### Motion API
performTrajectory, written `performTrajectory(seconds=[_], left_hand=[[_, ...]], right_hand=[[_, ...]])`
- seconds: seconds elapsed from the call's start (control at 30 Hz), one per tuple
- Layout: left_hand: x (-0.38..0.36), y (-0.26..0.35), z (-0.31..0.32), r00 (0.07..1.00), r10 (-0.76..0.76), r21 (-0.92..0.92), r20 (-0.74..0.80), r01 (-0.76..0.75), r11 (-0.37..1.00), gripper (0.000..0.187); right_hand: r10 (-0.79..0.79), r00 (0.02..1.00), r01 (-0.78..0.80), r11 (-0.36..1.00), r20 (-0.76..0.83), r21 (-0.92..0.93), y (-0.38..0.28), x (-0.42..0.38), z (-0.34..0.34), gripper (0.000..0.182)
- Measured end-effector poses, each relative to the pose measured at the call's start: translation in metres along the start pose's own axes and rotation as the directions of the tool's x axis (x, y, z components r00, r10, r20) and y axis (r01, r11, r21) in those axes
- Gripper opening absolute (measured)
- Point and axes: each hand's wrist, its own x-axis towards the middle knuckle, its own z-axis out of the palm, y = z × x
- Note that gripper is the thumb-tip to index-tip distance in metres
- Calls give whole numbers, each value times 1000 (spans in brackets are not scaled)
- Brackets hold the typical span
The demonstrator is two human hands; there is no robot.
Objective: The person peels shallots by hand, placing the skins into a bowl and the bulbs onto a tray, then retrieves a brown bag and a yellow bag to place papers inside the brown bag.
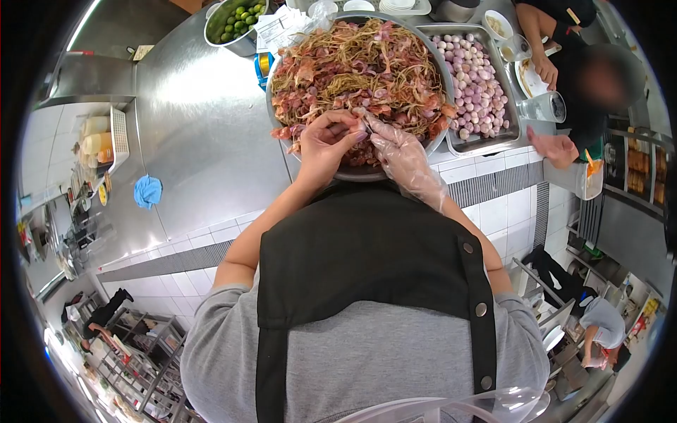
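Observation:
Over the near rim of a large round metal bowl [451,92], my two hands meet fingertip to fingertip. My left hand [328,146] is bare and pinches a small purplish shallot [364,127], mostly hidden by the fingers. My right hand [403,154] wears a clear plastic glove; its fingers are closed against the shallot, and whether they also grip a small tool cannot be made out. Dry reddish skins and stringy roots [352,63] heap up in the bowl below. Just right of it, a rectangular metal tray [479,146] holds many peeled pink-white shallots [479,84].
A pot of limes [240,25], papers [278,29] and a blue-yellow tape dispenser [264,67] stand behind left. On the steel counter [190,120] lies a blue cloth [147,191]. At right, a co-worker's hand [544,69] is near a plate [530,79] and clear cups [546,107].

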Motion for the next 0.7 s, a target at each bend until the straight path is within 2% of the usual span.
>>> performTrajectory(seconds=[0.07, 0.1, 0.17, 0.2, 0.27, 0.3, 0.37, 0.4, 0.47, 0.5, 0.57, 0.7], left_hand=[[0, -3, 1, 1000, 3, -8, -14, -3, 1000, 23], [0, -4, 0, 1000, 3, -9, -13, -3, 1000, 23], [2, -6, 0, 999, 4, -43, -46, -6, 999, 21], [2, -4, 1, 999, 4, -43, -46, -6, 999, 21], [4, 4, 3, 991, -121, -144, -47, 113, 983, 19], [4, 3, 2, 991, -121, -144, -48, 113, 983, 19], [5, 2, -1, 990, -140, -146, -15, 137, 980, 20], [5, 5, 0, 990, -139, -146, -15, 135, 980, 20], [5, 14, 4, 973, -226, -169, -52, 214, 962, 25], [3, 14, 5, 973, -227, -169, -52, 215, 962, 25], [1, 12, 8, 988, -129, 27, -83, 132, 991, 30], [2, 5, 4, 987, -120, 40, -108, 124, 991, 29]], right_hand=[[246, 968, -252, 957, 53, 145, -19, -2, -3, 43], [246, 968, -251, 957, 52, 145, -19, -2, -3, 43], [310, 946, -317, 835, 92, 450, -20, -2, -4, 43], [310, 946, -317, 835, 92, 450, -17, -1, -7, 43], [275, 932, -362, 745, 236, 560, -9, 2, -16, 42], [276, 932, -363, 745, 237, 560, -9, 2, -16, 42], [326, 940, -335, 839, 99, 429, -10, 2, -13, 43], [325, 940, -335, 839, 99, 428, -10, 1, -12, 43], [213, 977, -213, 960, 17, 180, -9, -1, -10, 46], [214, 977, -213, 960, 17, 180, -12, -3, -7, 46], [151, 989, -151, 988, 4, 17, -21, -7, -4, 48], [103, 994, -108, 986, 49, 126, -14, -5, -6, 48]])
